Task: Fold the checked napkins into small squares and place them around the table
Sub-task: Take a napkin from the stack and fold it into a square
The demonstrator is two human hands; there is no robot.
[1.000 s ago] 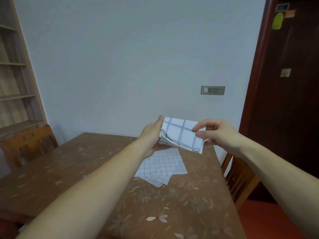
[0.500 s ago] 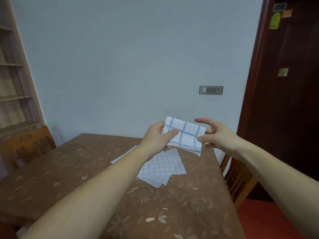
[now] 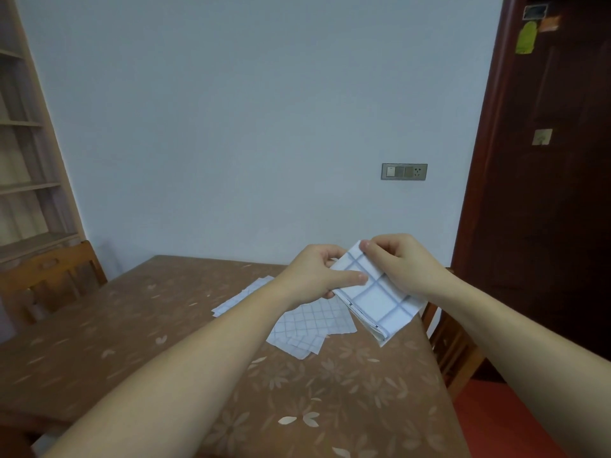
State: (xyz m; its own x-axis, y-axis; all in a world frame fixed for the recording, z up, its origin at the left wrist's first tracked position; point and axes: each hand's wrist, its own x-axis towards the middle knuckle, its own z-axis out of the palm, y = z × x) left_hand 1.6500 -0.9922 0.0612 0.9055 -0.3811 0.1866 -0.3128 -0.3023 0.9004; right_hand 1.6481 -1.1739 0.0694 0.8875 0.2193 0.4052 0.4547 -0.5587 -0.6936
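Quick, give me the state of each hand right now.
Left hand: closed on the folded white blue-checked cloth napkin.
Right hand: fingers pinching that napkin's top corner.

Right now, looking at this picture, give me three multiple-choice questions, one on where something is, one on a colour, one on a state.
1. Where are the other napkins?
A. on the chair
B. lying on the table
C. on the shelf

2. What colour are the lines on the folded napkin?
A. red
B. green
C. blue

3. How is the folded napkin held?
A. by both hands in the air
B. by one hand only
C. flat on the table, untouched

Answers:
1 B, they lie overlapped on the brown table below the hands.
2 C, blue lines cross the white cloth.
3 A, the left hand pinches its left edge and the right hand its top corner, above the table.
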